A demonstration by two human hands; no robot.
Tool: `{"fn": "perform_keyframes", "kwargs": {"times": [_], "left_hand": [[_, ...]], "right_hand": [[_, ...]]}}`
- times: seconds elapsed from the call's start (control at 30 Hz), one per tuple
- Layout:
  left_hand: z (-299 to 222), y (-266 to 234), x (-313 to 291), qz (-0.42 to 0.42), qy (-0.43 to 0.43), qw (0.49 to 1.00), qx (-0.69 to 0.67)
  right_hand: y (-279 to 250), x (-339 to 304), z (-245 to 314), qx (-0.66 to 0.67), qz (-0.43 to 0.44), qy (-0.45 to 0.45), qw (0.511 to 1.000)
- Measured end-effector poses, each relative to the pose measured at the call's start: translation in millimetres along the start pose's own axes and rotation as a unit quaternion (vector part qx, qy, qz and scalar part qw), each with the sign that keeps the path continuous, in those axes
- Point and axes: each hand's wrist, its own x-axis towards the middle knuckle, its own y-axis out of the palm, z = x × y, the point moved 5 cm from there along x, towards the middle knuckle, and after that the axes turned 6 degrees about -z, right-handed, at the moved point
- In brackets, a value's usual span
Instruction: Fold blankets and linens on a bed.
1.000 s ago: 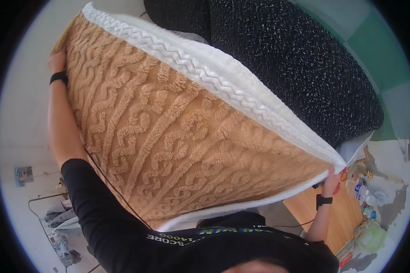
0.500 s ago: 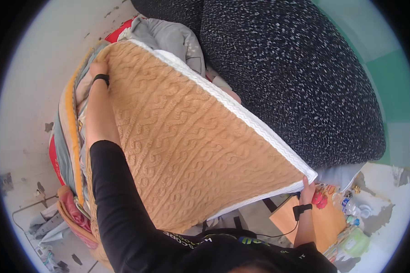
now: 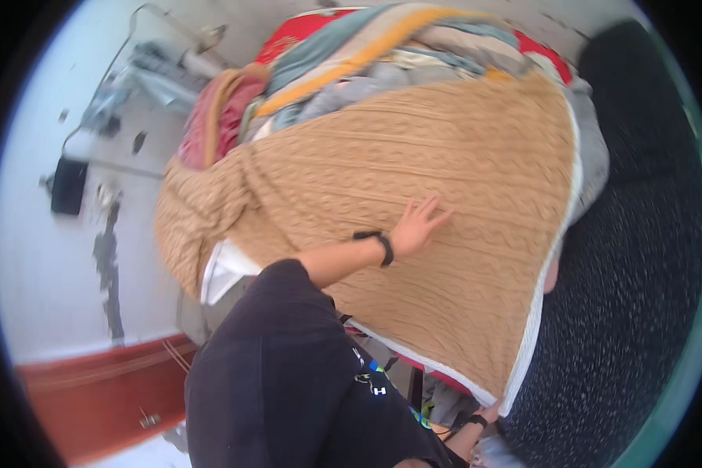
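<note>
A tan blanket with a raised cable pattern and a white border lies spread over a pile of bedding. My left hand is open, its fingers apart, over the middle of the blanket; whether the palm presses on the cloth I cannot tell. Low in the picture, my right hand pinches the near right corner of the blanket at its white edge. At the left, the blanket bunches up, and a fold shows its white underside.
Behind the blanket lie a striped quilt and red bedding, with a pink folded cloth at the left. A dark speckled padded surface fills the right. A reddish-brown door stands at lower left.
My left hand has let go of the blanket's far edge and come to its middle. My right hand still grips the corner. The view has turned left, showing the door.
</note>
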Motion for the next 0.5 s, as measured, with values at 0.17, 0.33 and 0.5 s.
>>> {"fn": "perform_keyframes", "kwargs": {"times": [0.17, 0.33, 0.5], "left_hand": [[122, -1, -296, 0.157, -0.323, 0.933, 0.012], [222, -62, -558, 0.150, -0.634, 0.757, 0.039], [226, -114, -686, -0.156, -0.772, 0.543, -0.292]], "right_hand": [[51, -16, -17, -0.194, -0.003, 0.026, 0.981], [156, -30, -90, -0.598, 0.182, -0.174, 0.761], [302, -216, -217, -0.466, 0.476, -0.088, 0.741]]}}
